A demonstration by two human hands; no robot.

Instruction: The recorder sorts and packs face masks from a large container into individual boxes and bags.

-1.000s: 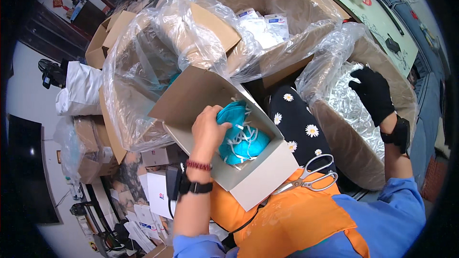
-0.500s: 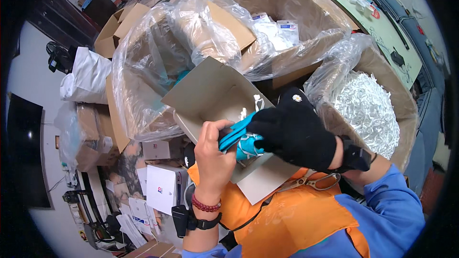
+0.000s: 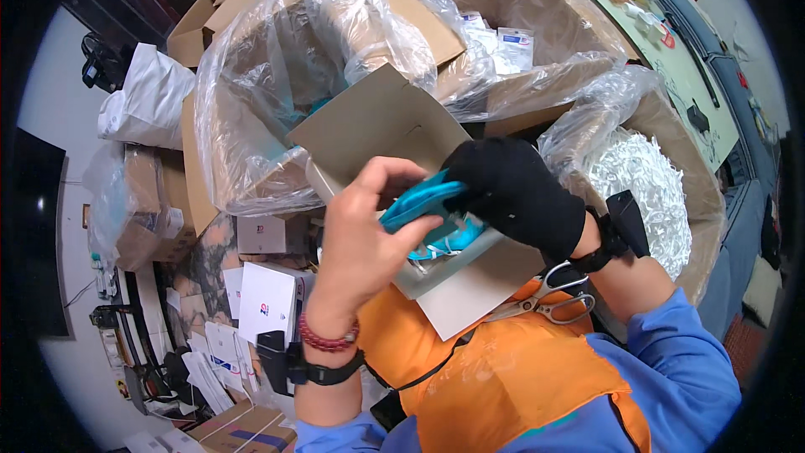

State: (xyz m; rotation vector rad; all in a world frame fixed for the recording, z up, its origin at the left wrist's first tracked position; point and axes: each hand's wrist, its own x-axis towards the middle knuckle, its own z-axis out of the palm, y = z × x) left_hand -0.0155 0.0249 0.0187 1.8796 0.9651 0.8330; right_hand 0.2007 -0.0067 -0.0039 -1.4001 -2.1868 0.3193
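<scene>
My bare left hand [image 3: 356, 231] grips a small stack of folded teal face masks [image 3: 417, 203] between thumb and fingers. In a black glove, my right hand [image 3: 516, 197] is closed on the far right end of the same stack; its fingertips are hidden. Both hands are over an open grey-white cardboard box [image 3: 381, 122] resting in front of me. More teal masks [image 3: 459, 239] with white loops lie inside the box, beneath the held stack. A pair of scissors [image 3: 560, 295] lies on my orange apron [image 3: 503, 369], just right of the box.
Large plastic-lined cartons [image 3: 243, 101] stand ahead, one holding white packets [image 3: 513, 50]. A carton at right is heaped with white strips [image 3: 646, 193]. White boxes [image 3: 267, 302] stand on the floor at left. A cluttered green table [image 3: 671, 59] stands at far right.
The held masks have tilted and been drawn together between both hands. White loops that stuck up beyond them no longer show. My view has shifted slightly.
</scene>
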